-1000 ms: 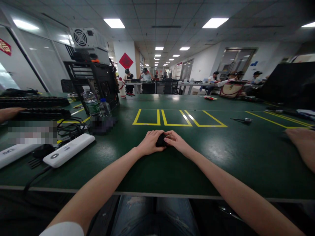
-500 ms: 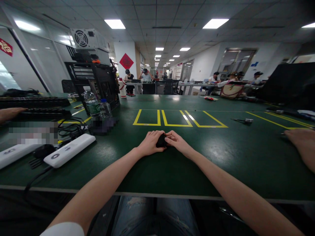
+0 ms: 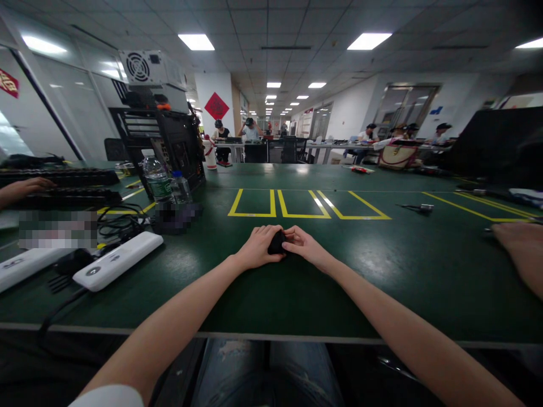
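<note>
A small black rounded object (image 3: 276, 243), its exact kind unclear, is held low over the green table between my two hands. My left hand (image 3: 259, 245) curls round its left and far side, thumb along the near edge. From the right, my right hand (image 3: 302, 244) grips it with thumb and bent fingers; the far fingertips are partly hidden. Both forearms rest across the table's front edge. Beyond the hands, yellow tape outlines (image 3: 303, 216) mark the tabletop (image 3: 271, 302).
Left of me lie a white power strip (image 3: 121, 260), tangled black cables (image 3: 123, 219), two plastic bottles (image 3: 158, 178) and an open computer case (image 3: 169, 147). A dark metal-ended piece (image 3: 419, 208) lies to the right. Other people's hands (image 3: 520, 249) (image 3: 31, 189) reach in at both sides.
My hands keep their hold on the black object, the right thumb shifting very slightly. The other person's hand at far left has moved a little right over the black parts.
</note>
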A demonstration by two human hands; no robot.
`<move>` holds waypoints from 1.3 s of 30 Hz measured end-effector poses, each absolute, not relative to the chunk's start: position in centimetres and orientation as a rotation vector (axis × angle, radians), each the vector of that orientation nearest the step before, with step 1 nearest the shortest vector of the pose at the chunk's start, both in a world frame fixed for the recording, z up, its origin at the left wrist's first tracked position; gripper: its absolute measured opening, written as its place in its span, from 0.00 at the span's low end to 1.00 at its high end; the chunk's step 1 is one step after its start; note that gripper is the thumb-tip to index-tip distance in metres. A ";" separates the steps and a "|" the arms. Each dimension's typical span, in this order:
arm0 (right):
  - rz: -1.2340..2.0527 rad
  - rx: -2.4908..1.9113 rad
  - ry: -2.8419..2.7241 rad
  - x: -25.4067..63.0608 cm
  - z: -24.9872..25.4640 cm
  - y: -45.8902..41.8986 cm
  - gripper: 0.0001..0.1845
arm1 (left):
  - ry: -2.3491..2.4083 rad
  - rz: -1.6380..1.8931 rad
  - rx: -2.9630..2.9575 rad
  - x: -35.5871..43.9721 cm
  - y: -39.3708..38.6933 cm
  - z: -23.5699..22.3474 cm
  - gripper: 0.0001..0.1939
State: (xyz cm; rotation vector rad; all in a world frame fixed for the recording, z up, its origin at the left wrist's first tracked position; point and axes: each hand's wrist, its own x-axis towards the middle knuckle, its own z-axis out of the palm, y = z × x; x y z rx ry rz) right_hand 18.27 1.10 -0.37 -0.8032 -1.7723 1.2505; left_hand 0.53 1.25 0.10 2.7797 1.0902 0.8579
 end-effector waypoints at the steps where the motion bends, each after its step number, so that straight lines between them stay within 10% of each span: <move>1: 1.253 -0.826 -1.761 18.2 -0.3 1.0 0.13 | 1.089 0.858 2.781 0.5 1.2 0.1 0.31; 39: 1.308 -0.903 -1.713 18.2 0.1 0.6 0.14 | 1.078 0.877 2.757 0.5 1.3 0.1 0.31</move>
